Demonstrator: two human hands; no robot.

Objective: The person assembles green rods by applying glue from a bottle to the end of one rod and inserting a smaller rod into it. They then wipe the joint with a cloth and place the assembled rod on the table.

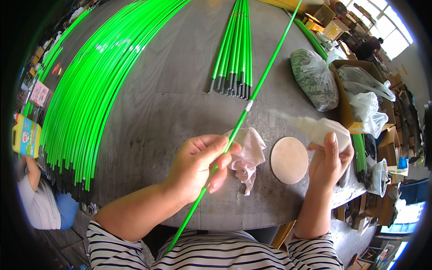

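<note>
Two hands: left (198, 166) holds green rod (252, 96), right (327, 162) a squeeze bottle (321, 129).

Grey table (180, 90) bearing a broad sheaf of green rods (85, 90), a smaller rod bundle (236, 49), a crumpled cloth (247, 155), a round disc (289, 159) and a filled plastic bag (315, 78).

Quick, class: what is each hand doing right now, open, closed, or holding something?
Left hand: closed, holding a green rod.
Right hand: closed, holding a white squeeze bottle.
</note>
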